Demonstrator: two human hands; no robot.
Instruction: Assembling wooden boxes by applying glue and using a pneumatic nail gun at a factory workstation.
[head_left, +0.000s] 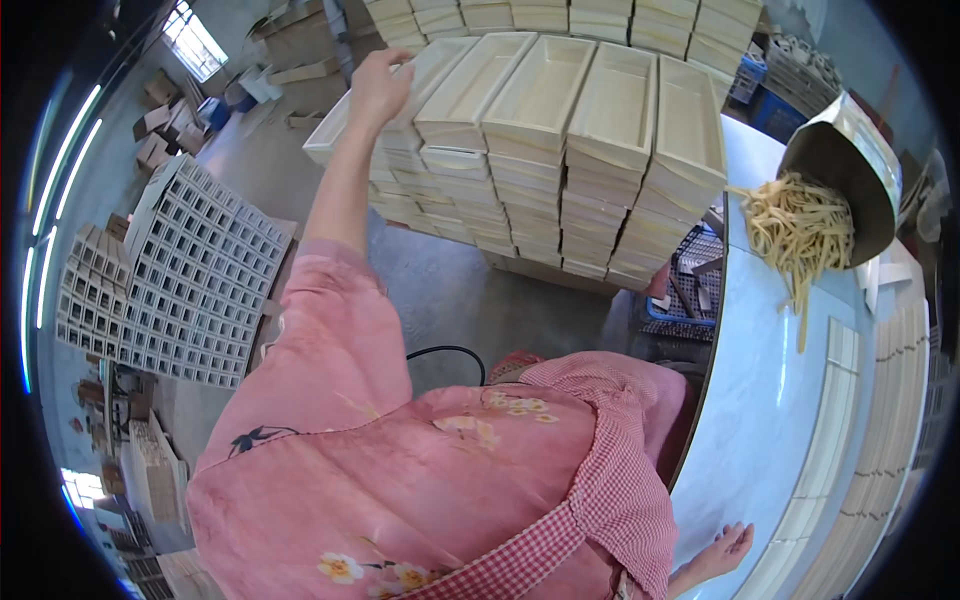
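Note:
My left arm reaches out over the far left end of several stacks of pale, shallow rectangular wooden boxes (540, 90). The fingers of my left hand (382, 88) are bent round the top of a pale box (328, 132) at that end; my forearm hides part of it. At the lower right, my right hand (722, 552) rests over the white tabletop (745, 440), its fingers loosely curled and apart, with nothing in them.
A heap of pale strips (800, 225) spills from a dark-mouthed container (845, 165) on the table. Rows of pale pieces (825, 430) line its right side. A blue crate (690, 285) stands beneath. Stacked grey-white boxes (195, 270) stand at left. More box stacks (600, 20) rise behind.

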